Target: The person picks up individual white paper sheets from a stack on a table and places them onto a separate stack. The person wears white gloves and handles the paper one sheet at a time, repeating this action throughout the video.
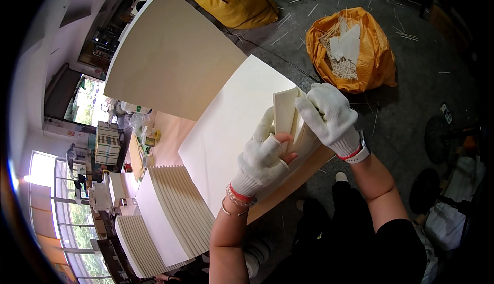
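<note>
A large white sheet (226, 122) lies tilted across the table in front of me. At its right end stands a narrow folded cream piece (284, 110) of card or thin board, its layers upright. My left hand (260, 163), in a white glove with some bare fingertips, is wrapped round the lower part of this folded piece. My right hand (329, 113), also gloved in white, has its fingers curled at the piece's upper right edge. Its fingertips are partly hidden, but they appear closed on that edge.
A big beige panel (170, 57) stands beyond the sheet. Stacked cream boards (180, 207) are at the left, near a pinkish tabletop (172, 132) with small items. An orange bag (381, 60) of thin offcuts and a yellow bag (239, 6) stand on the grey floor, among scattered strips.
</note>
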